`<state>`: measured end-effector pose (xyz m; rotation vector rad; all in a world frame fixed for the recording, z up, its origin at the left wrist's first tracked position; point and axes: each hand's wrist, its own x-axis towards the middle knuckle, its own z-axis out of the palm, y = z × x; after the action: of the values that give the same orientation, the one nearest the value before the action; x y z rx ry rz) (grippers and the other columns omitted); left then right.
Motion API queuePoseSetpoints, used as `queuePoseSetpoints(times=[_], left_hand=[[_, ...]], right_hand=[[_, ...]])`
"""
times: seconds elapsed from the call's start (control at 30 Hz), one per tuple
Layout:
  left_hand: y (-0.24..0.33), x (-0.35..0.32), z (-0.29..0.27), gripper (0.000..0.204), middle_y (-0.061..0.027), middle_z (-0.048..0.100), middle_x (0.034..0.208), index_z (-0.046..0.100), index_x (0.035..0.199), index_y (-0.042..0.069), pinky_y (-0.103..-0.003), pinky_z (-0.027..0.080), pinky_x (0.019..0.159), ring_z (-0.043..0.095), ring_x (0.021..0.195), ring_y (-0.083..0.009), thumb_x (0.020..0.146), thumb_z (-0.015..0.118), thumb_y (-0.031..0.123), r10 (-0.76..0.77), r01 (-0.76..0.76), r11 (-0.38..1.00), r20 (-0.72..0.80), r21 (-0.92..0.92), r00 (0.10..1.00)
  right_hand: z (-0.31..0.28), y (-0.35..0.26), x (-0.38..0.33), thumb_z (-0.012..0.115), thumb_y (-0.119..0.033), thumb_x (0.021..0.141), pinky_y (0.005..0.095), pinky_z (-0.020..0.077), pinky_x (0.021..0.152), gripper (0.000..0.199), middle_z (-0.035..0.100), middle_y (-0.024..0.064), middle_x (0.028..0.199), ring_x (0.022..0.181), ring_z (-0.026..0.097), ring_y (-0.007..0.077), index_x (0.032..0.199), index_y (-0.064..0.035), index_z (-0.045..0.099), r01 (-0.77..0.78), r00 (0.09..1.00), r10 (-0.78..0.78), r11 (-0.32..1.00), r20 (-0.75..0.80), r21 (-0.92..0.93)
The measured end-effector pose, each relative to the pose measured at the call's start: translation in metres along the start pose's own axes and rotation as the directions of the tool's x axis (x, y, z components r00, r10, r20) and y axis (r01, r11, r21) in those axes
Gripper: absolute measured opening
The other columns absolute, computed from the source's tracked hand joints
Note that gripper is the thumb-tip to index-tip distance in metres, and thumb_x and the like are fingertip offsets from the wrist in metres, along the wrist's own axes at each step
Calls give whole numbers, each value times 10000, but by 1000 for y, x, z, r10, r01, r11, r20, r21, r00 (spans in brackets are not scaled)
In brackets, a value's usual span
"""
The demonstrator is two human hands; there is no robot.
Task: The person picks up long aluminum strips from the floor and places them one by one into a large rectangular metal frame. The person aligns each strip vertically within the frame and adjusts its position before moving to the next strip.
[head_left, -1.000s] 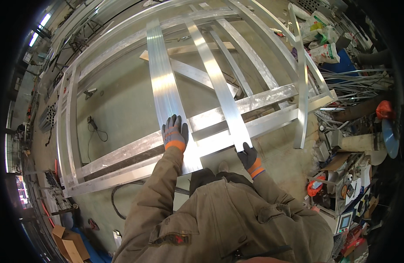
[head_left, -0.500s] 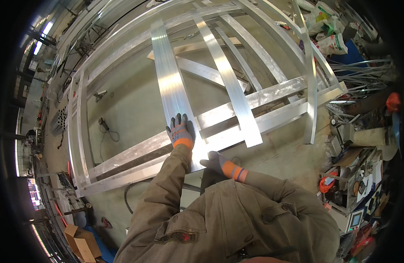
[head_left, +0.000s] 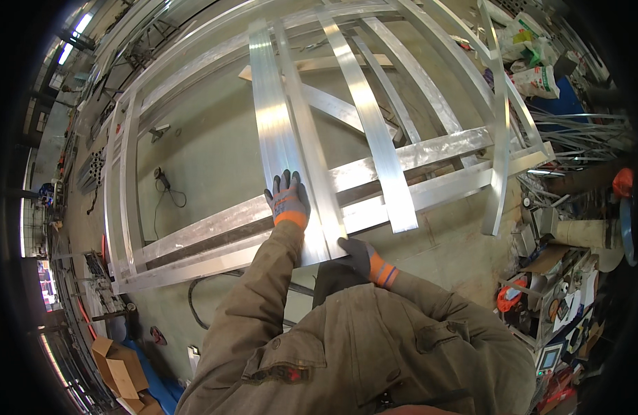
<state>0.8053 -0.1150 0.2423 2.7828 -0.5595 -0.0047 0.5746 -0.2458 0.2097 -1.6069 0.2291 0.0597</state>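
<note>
My left hand (head_left: 289, 199), in a grey and orange work glove, lies open on a wide, shiny aluminium profile (head_left: 272, 117), its fingers slightly spread. Right beside that profile runs a narrower aluminium bar (head_left: 306, 131). At its near end my right hand (head_left: 364, 261) is closed round the corner, thumb on top and the other fingers hidden beneath. Both lengths rest across the double front beams of a large aluminium frame (head_left: 201, 229) and point away from me. Another aluminium strip (head_left: 374, 124) lies across the frame farther right.
A corded power tool (head_left: 162, 178) lies on the floor inside the frame. To the right, an upright bar (head_left: 498, 138) crosses the frame's corner, with thin metal strips (head_left: 575, 119) and a cluttered cart (head_left: 550, 304) beyond. A cardboard box (head_left: 119, 370) stands at lower left.
The narrower bar now shows apart along the right side of the wide profile. My right hand has moved slightly right with its near end; my left hand stays on the profile.
</note>
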Motion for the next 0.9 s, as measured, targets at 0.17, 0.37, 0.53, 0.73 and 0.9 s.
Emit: queuePoseSetpoints(times=[0.17, 0.37, 0.53, 0.73, 0.9], left_hand=[[1, 0, 0, 465, -122, 506, 1689, 651, 1519, 198, -639, 168, 1333, 394, 1594, -386, 1080, 530, 295, -6, 6, 1000, -1, 10, 1000], [2, 1, -2, 469, -103, 499, 1699, 654, 1519, 208, -619, 179, 1338, 390, 1600, -375, 1077, 528, 301, -15, 15, 1000, 8, 21, 1000], [3, 0, -2, 461, -99, 497, 1702, 662, 1513, 214, -612, 184, 1338, 396, 1599, -369, 1082, 527, 310, -19, 19, 999, -6, 32, 1000], [1, 0, 3, 442, -110, 528, 1679, 680, 1491, 219, -604, 193, 1335, 411, 1590, -371, 1087, 522, 304, -21, 22, 1000, -33, 15, 999], [0, 1, 4, 434, -102, 529, 1678, 684, 1483, 227, -611, 191, 1334, 411, 1590, -366, 1088, 523, 304, -26, 26, 1000, -28, 7, 999]], right_hand=[[-22, 50, -18, 686, -386, 1092, 364, 607, 927, 434, 763, 130, 1135, 1024, 720, 222, 1229, 26, 699, -515, 840, 443, 470, 313, 717], [-22, 116, -24, 579, -258, 1153, 364, 608, 961, 342, 764, 131, 1161, 1067, 706, 191, 1263, 46, 688, 214, 946, -184, 973, 268, -85], [-42, 104, -34, 583, -254, 1154, 379, 597, 1028, 354, 743, 138, 1232, 1154, 702, 201, 1350, 36, 638, 92, 989, -75, 988, 130, -128], [-57, 127, -38, 596, -272, 1152, 412, 587, 1102, 376, 698, 163, 1352, 1265, 684, 268, 1417, -5, 608, 55, 998, -58, 968, 4, 244], [-59, 145, -38, 548, -291, 1170, 428, 578, 1112, 397, 690, 166, 1408, 1306, 675, 282, 1462, -28, 600, 79, 996, -78, 997, 32, -23]])
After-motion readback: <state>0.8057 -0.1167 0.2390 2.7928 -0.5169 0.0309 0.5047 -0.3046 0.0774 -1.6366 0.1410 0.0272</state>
